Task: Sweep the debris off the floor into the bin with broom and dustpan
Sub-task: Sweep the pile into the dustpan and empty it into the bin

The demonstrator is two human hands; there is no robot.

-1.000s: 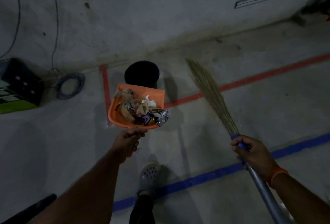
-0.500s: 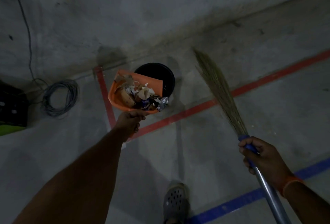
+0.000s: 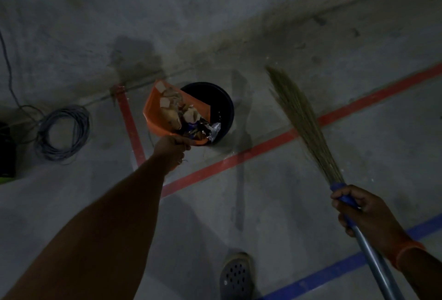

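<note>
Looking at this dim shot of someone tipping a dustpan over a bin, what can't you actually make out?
All in the head view:
- Inside of the black bin: too dark, and the orange dustpan covers part of it.
- Dustpan handle: hidden inside the left hand.
- What the debris is: too dim and small.
- Broom handle's end: cut off by the bottom edge, below the right hand.
- Dark box: cut off by the left edge.

The wall (image 3: 215,12) stands close behind the bin (image 3: 224,108); coiled cable (image 3: 62,132) lies left, bare floor (image 3: 287,204) right.
</note>
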